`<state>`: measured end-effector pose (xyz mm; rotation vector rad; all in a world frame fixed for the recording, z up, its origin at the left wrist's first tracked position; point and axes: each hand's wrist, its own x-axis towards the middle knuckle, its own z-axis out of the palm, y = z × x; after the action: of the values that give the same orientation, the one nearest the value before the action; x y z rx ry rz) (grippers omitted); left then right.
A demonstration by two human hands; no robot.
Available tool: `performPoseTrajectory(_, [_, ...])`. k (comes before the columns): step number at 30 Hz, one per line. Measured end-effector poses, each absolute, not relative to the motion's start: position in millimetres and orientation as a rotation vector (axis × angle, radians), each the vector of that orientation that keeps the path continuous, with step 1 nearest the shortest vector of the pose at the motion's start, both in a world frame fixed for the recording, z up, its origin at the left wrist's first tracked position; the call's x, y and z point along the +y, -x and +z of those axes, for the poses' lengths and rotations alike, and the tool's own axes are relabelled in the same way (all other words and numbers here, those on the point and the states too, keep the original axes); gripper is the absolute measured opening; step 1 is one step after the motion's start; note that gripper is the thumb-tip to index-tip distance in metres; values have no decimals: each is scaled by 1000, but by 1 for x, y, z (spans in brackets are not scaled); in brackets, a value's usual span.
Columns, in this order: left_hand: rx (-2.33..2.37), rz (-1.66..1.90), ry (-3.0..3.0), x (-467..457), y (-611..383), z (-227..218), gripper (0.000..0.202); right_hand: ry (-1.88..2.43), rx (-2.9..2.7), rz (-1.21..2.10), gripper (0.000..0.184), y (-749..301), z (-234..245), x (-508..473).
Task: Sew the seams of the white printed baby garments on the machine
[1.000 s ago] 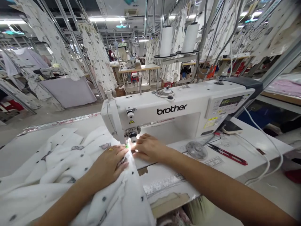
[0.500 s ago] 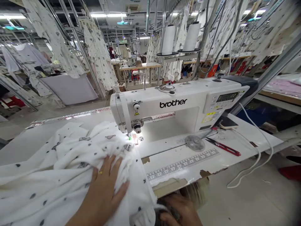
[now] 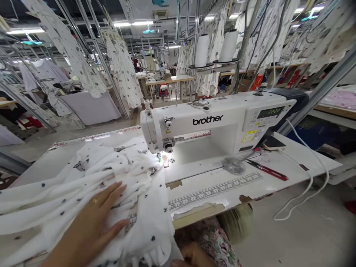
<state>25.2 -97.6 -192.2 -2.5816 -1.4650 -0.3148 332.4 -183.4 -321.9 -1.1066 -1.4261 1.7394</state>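
Observation:
White printed fabric [image 3: 111, 167] lies bunched on the sewing machine table, its right edge running up to the lit needle area under the presser foot [image 3: 159, 157]. My left hand [image 3: 94, 215] rests flat on the cloth with fingers stretched out, a ring on one of them. Low in the view, below the table's front edge, my right hand [image 3: 196, 256] has its fingers curled at the hanging corner of the fabric; the bottom of the frame cuts it off. The white sewing machine [image 3: 200, 120] stands behind the cloth.
Red-handled thread snips [image 3: 268, 170], a clear round dish [image 3: 233, 165] and a phone [image 3: 274, 142] lie to the right. A ruler strip [image 3: 214, 191] runs along the table front. Thread cones [image 3: 201, 51] stand above; a white cable [image 3: 311, 185] hangs off the edge.
My left hand has slid left and down over the fabric, its fingers closer together. My right hand has shifted left and lower to the cloth's corner. The machine's display now shows lit digits.

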Motion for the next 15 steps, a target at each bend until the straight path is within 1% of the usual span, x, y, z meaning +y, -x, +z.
performPoseTrajectory(3, [-1542,-508,2436,-129,-38,-207,42,1129,-1452,1557,56,-336,-304,-180])
performPoseTrajectory(4, [-1546,-522,2413,-134,-42,-213,37,1105,-1469,1537,56,-335,-295,-179])
performPoseTrajectory(7, [-1612,-510,2358,-132,-46,-226,29,1038,-1514,1547,52,-329,-278,-174])
performPoseTrajectory(9, [-1686,-522,2323,-127,-44,-225,28,1051,-1521,1528,53,-325,-276,-173])
performPoseTrajectory(13, [-1752,-663,2281,-135,-49,-201,25,1117,-1457,1439,52,-324,-281,-173])
performPoseTrajectory(15, [-1704,-778,2273,-148,-67,-188,23,1091,-1418,1473,48,-325,-280,-173])
